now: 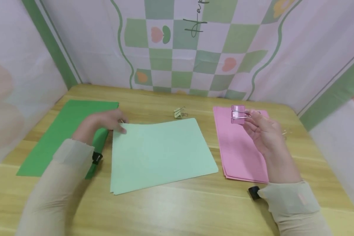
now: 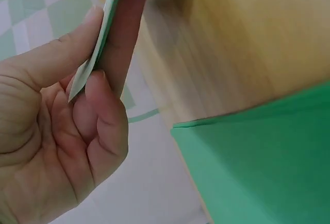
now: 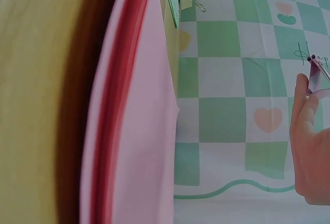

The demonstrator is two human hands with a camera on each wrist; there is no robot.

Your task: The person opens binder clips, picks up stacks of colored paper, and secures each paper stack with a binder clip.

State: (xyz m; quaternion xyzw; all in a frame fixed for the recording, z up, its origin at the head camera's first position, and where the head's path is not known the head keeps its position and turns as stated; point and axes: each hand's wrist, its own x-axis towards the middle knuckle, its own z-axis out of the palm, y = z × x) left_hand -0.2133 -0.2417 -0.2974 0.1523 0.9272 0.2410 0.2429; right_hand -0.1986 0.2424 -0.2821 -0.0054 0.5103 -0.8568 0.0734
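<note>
At left, your left grip (image 1: 109,120) pinches mint paper (image 1: 162,152); right grip (image 1: 264,132), a pink clip (image 1: 237,119). Clipping seems the step; next, squeeze it.

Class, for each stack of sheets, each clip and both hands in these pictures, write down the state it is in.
Light green sheets: stacked slightly out of line, one corner pinched
Left hand: pinching that corner
Pink clip: held up, no paper in it
Right hand: holding that clip
Dark green sheets: lying on the table
Pink sheets: stacked, edges slightly uneven
Yellowish-green clip: on the table, unattached
</note>
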